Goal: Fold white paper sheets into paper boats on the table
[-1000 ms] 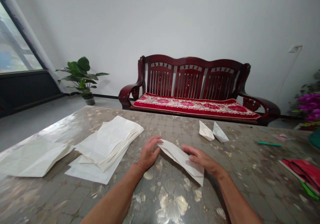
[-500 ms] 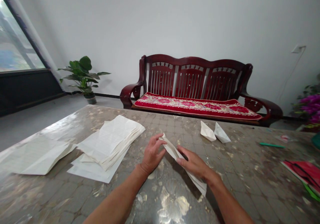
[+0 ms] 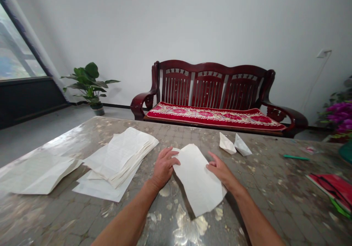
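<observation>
A partly folded white sheet of paper [image 3: 196, 176] lies opened out on the marbled table [image 3: 261, 187] in front of me. My left hand [image 3: 164, 167] grips its left edge, fingers curled over the paper. My right hand [image 3: 220, 169] pinches its right edge. Both forearms reach in from the bottom of the view.
A stack of white sheets [image 3: 121, 158] and loose sheets [image 3: 38, 172] lie to the left. Two folded paper shapes [image 3: 233, 145] sit at the back right. A green pen [image 3: 296, 157] and a red item [image 3: 334, 189] lie far right. Behind stand a wooden bench [image 3: 217, 95] and a potted plant [image 3: 89, 84].
The paper was a narrow folded strip held between both hands; it has now been spread open into a wide flat shape, with my hands moved apart to its two edges.
</observation>
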Demonstrator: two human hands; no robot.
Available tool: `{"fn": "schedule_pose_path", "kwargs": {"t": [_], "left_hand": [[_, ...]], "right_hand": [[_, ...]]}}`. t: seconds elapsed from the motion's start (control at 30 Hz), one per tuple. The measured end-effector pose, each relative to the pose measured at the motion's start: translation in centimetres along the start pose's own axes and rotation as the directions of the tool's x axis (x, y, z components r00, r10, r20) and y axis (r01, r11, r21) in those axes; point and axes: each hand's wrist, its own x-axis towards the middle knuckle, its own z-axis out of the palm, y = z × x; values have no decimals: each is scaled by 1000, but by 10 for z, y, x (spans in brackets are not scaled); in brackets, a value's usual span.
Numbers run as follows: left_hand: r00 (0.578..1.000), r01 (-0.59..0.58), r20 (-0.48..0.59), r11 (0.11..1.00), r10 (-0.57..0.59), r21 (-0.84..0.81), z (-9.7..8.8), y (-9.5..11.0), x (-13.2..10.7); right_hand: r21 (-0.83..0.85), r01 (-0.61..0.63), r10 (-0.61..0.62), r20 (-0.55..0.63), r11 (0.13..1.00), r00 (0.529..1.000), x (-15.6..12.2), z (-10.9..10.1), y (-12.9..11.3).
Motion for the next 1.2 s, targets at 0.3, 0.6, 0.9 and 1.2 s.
{"fn": "schedule_pose_path", "kwargs": {"t": [0.3, 0.6, 0.9, 1.2], "left_hand": [[986, 161, 65, 980, -154, -120, 14, -16, -1], [995, -14, 94, 999, 17, -36, 2, -7, -2], [967, -94, 216, 979, 132, -179, -4, 2, -2], [932, 188, 346, 963, -113, -193, -6, 5, 1]], "right_hand": [[-139, 271, -244, 186, 952, 952, -7, -13, 7], [-520, 389, -398, 101, 760, 912, -11, -9, 7], [-680, 423, -494, 102, 599, 864, -17, -13, 4], [-645, 358, -388, 102, 675, 916, -15, -18, 6]]}}
